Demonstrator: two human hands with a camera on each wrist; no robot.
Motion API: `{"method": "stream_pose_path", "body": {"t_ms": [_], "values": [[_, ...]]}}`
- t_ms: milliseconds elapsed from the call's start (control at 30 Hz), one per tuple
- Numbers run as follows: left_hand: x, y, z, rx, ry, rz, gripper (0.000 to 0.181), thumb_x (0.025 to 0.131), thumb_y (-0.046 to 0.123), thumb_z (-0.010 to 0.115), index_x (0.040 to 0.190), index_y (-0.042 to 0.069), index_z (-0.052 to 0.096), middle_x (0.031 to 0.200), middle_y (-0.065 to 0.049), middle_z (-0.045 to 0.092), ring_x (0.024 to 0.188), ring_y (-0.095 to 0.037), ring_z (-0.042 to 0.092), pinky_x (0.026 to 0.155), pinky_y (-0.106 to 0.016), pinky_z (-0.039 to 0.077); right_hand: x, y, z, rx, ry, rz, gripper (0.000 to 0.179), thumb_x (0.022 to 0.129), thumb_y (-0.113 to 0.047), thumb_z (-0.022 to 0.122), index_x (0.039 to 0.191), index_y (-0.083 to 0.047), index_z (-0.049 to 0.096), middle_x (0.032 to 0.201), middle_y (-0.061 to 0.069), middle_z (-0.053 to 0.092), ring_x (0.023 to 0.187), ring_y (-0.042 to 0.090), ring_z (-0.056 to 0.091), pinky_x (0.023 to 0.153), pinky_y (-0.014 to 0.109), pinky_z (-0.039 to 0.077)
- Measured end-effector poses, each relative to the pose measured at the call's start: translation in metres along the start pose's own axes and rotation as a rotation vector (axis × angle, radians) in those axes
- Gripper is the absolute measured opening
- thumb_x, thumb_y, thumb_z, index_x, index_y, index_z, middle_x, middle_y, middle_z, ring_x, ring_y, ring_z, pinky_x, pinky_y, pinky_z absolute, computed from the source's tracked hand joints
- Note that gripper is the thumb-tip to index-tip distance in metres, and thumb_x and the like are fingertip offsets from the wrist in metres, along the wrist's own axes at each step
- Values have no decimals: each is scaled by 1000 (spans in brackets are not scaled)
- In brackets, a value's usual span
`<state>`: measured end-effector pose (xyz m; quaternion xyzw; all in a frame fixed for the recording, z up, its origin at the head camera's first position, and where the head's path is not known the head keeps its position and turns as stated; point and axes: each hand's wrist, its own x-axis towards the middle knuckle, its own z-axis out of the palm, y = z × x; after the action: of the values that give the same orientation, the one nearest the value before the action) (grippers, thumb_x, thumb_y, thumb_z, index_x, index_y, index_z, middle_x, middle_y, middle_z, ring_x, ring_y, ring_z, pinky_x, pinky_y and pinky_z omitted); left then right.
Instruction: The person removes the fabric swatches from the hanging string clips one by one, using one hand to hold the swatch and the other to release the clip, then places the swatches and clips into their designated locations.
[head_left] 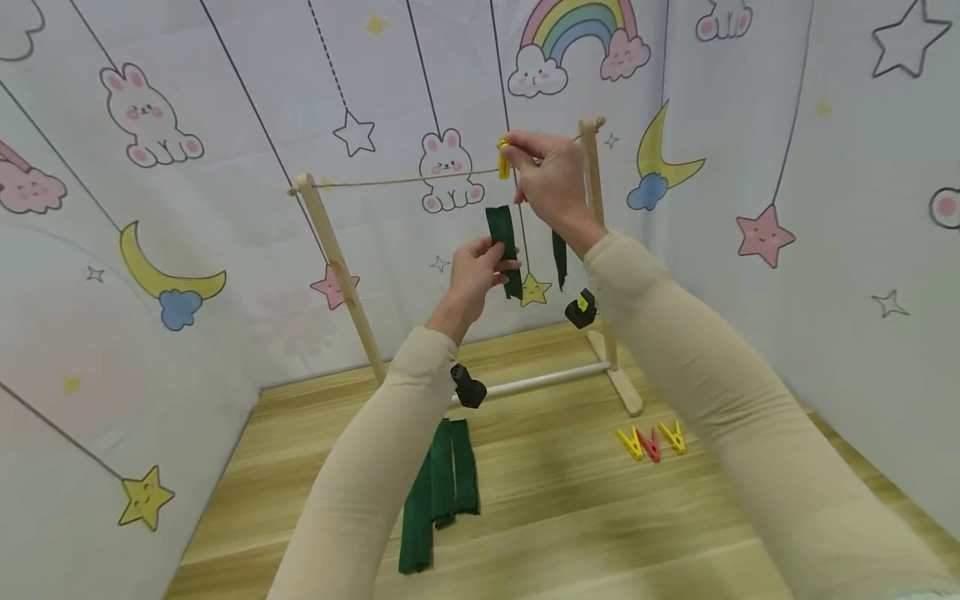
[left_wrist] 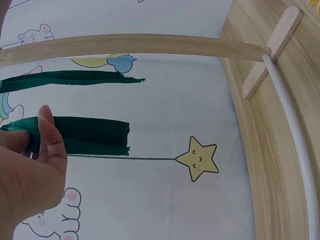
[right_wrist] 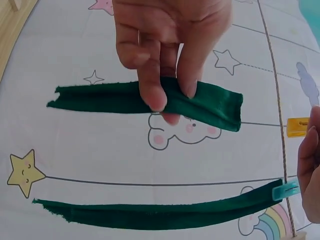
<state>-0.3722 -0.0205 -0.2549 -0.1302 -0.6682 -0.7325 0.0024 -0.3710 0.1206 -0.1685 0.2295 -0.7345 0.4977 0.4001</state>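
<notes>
In the head view, pinched between the thumb and fingers of the left hand [head_left: 474, 271], one green strip [head_left: 501, 225], hanging upright just below the string [head_left: 390, 181]; between the nearly closed thumb and fingertips of the right hand [head_left: 551, 179], one yellow clothespin [head_left: 504, 160], raised to the string, though whether clamped on it, cannot tell. Beyond the right wrist, a hanging strip [head_left: 559, 254], partly hidden. On the wood-grain tabletop [head_left: 570, 517], three loose strips [head_left: 443, 479] side by side, five in all, and a row of three clothespins: one red clothespin [head_left: 649, 445] between two yellow ones. Also two wooden posts [head_left: 341, 275], one white bar [head_left: 551, 380] low between them, and two black devices [head_left: 468, 387], one at each wrist, with a yellow patch on the right one, too small to read. On the printed backdrop [head_left: 262, 50], one rainbow. In the left wrist view, the same strip gripped between thumb and fingers, lower end free, apart from the hanging one. In the right wrist view, two strips: one held by the left hand, one fastened to the string by one teal clip [right_wrist: 284, 191]; at the edge, the right hand, partly cut off, beside the yellow clothespin.
</notes>
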Motion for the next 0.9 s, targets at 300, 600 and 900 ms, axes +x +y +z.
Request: {"method": "stream_pose_path", "body": {"t_ms": [300,600,900], "values": [[-14,-7,-1,-6,43,-25,25,105,15,54,122,-2,63,87,-2,56,64,-10,43,52,-20,34,-17,6,-11,-72,-3,34,35,97,-30,67,127,-11,69,119,-1,71,56,19,60,50,25,40],[-27,-12,-14,95,136,-36,33,104,23,57,131,5,63,120,-7,62,95,-17,53,70,-28,42,-32,17,-11,-29,26,-1,34,90,-30,76,109,-2,74,94,6,71,83,14,60,75,21,46],[-39,-27,-35,60,170,-28,28,101,18,62,126,5,64,107,-2,59,81,-12,50,60,-21,40,-55,36,-14,-36,-22,6,30,89,-25,78,105,0,73,93,9,74,79,15,66,72,19,51]]}}
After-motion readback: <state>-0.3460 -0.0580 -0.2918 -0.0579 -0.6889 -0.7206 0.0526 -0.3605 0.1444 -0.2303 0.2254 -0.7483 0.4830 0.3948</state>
